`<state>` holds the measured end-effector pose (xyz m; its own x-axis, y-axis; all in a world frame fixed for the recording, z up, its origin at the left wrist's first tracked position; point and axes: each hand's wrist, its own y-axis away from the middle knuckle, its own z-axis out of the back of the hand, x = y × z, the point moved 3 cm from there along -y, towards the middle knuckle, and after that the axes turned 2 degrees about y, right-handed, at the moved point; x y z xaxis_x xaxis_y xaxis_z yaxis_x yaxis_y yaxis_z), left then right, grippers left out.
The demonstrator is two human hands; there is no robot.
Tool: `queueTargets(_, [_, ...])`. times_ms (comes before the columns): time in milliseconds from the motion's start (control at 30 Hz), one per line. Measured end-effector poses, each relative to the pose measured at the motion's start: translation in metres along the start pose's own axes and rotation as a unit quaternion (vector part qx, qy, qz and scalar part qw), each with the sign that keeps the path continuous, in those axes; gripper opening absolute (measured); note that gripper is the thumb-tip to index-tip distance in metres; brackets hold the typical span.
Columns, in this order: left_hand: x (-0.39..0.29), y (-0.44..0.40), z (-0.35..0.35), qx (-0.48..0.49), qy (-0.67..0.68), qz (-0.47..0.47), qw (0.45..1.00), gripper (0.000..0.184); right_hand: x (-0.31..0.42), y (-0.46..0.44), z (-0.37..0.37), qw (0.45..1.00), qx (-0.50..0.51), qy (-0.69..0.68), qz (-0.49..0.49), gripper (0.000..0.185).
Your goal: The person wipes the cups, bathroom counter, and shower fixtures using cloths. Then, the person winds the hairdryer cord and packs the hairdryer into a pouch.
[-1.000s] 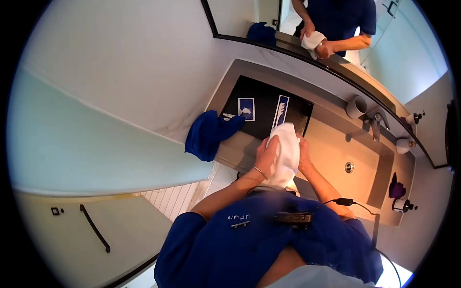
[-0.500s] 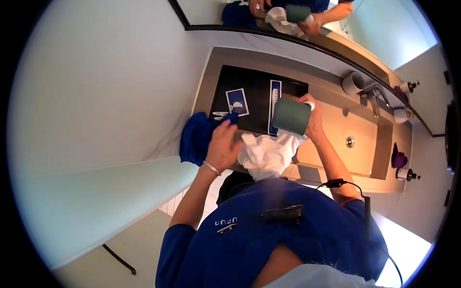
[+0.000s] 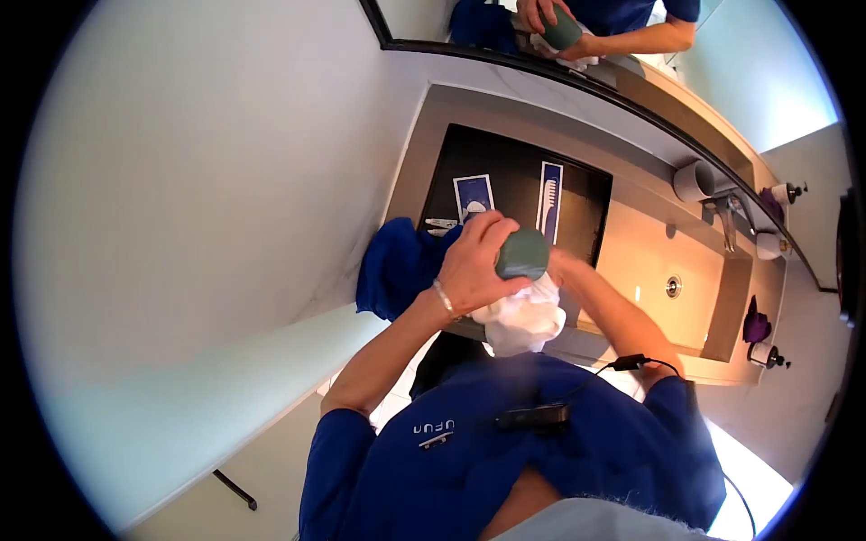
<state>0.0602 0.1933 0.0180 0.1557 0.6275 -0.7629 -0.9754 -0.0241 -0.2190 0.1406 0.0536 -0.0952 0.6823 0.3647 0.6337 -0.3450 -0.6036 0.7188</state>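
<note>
A green cup (image 3: 523, 254) is held up over the counter's front part, its handle out of sight. My left hand (image 3: 478, 261) wraps around the cup's left side, thumb below and fingers above. On the other side, my right hand (image 3: 561, 268) is closed at the cup, its fingers mostly hidden behind it. A crumpled white cloth (image 3: 519, 325) hangs just below the cup, touching the hands. Bunched up left of my left hand lies a blue cloth (image 3: 397, 270).
A black tray (image 3: 505, 149) carries a comb packet (image 3: 548, 203), a blue-and-white card packet (image 3: 474, 194) and small white packets (image 3: 440, 224). To the right is a sink (image 3: 645, 234) with a faucet (image 3: 724, 221). A light cup (image 3: 694, 181), purple item (image 3: 756, 323) and pump bottle (image 3: 765, 354) stand around it.
My left hand has moved from beside the blue cloth onto the green cup. The cup has come left and turned in my grasp, and the white cloth is drawn in closer under it.
</note>
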Motion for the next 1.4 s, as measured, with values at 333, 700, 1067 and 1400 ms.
queueTargets(333, [0.1,0.089,0.019,-0.15,0.768,0.279,0.557,0.055,0.138,-0.073,-0.024,0.688,-0.337,0.546,0.339,0.055])
queueTargets(700, [0.093,0.005,0.012,0.107,0.601,0.259,0.748,0.064,0.098,-0.137,-0.023,0.623,-0.314,0.553,0.455,0.038])
queueTargets(1067, [0.123,-0.071,0.004,-0.12,0.222,0.177,0.951,0.055,0.074,-0.069,0.04,0.798,-0.1,0.415,0.426,0.026])
queueTargets(1400, [0.15,-0.085,-0.024,-0.117,0.181,0.148,0.965,0.078,0.01,0.037,0.108,0.902,-0.255,-0.065,0.343,0.038])
